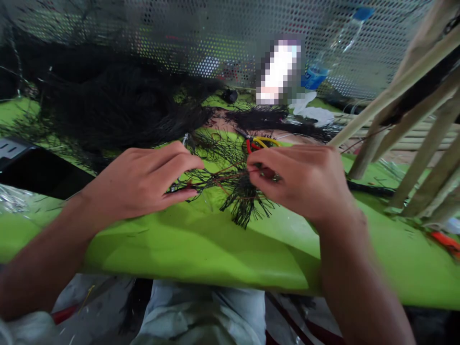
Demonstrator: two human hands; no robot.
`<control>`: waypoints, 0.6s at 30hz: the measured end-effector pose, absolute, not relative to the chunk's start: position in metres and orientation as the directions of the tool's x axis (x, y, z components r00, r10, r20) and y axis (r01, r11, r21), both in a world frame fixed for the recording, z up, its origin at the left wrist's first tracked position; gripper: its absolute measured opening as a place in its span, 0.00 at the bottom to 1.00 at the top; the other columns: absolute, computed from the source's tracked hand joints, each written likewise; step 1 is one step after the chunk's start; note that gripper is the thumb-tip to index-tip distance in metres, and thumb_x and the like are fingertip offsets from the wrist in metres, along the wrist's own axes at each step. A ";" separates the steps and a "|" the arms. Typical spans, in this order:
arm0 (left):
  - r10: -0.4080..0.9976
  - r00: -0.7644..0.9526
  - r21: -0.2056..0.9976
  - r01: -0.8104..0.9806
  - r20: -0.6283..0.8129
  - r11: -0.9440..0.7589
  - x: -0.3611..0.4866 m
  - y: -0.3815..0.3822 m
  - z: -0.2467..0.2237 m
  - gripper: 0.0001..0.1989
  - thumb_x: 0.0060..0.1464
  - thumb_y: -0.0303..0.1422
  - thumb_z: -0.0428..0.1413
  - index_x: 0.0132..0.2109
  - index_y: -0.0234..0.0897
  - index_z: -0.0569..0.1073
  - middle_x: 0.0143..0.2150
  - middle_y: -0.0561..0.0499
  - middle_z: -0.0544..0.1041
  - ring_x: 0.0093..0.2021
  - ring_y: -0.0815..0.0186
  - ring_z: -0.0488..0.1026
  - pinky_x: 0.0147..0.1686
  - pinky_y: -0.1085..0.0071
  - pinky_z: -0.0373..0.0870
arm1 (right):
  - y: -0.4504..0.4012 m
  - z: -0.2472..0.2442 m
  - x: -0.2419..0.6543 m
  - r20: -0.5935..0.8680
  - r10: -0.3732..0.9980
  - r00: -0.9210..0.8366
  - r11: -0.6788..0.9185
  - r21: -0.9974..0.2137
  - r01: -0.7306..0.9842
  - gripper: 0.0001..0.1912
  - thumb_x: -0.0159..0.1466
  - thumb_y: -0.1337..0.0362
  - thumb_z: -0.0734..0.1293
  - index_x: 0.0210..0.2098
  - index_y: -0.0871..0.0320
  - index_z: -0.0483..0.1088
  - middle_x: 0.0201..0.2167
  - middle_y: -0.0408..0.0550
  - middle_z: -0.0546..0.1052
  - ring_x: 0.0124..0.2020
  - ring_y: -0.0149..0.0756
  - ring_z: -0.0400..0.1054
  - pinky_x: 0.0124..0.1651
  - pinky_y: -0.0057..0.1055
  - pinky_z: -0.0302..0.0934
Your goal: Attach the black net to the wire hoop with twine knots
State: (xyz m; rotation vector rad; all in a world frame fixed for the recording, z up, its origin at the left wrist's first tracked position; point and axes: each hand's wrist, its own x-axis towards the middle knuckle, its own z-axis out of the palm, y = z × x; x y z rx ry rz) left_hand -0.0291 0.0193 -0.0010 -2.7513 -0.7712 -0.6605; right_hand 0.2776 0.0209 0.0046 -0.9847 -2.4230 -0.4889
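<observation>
Green covering [201,254] underlies black strands [246,206] between the hands. The left hand [151,179] has thumb and forefinger parted around strands, its hold unclear; the right hand [302,177] seems to pinch a thin red thread [230,168], best kept taut, strands evenly bunched. Beyond, a yellow-handled tool [265,140] is partly hidden; pixelation masks something farther.

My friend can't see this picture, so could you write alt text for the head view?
A left hand curls around dark strands and the right hand pinches a thin reddish strand over a green table. What look like pliers show by the right hand; behind are a black heap of fibers and a plastic bottle.
</observation>
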 end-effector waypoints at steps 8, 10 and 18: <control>0.526 0.690 0.118 0.547 0.498 -0.829 -0.032 0.020 0.002 0.28 0.68 0.27 0.60 0.71 0.33 0.62 0.65 0.41 0.71 0.55 0.61 0.77 0.54 0.68 0.82 | 0.031 0.008 0.298 0.740 0.544 -0.397 0.399 0.188 0.897 0.08 0.66 0.67 0.68 0.37 0.56 0.81 0.28 0.44 0.83 0.32 0.37 0.78 0.31 0.31 0.54; 0.569 0.670 0.141 0.581 0.476 -0.802 -0.035 0.021 0.003 0.30 0.69 0.27 0.59 0.72 0.36 0.60 0.67 0.43 0.69 0.59 0.59 0.75 0.54 0.69 0.82 | 0.036 0.008 0.303 0.800 0.519 -0.301 0.305 0.157 0.940 0.08 0.65 0.66 0.69 0.36 0.57 0.82 0.28 0.46 0.83 0.32 0.36 0.77 0.32 0.31 0.55; 0.606 0.594 0.049 0.691 0.530 -0.721 -0.037 0.022 0.006 0.24 0.70 0.28 0.59 0.69 0.36 0.66 0.57 0.49 0.75 0.41 0.74 0.77 0.53 0.75 0.80 | 0.070 -0.002 0.330 0.947 0.291 0.140 -0.002 -0.145 0.989 0.13 0.61 0.56 0.68 0.29 0.59 0.79 0.17 0.45 0.72 0.23 0.34 0.67 0.35 0.36 0.53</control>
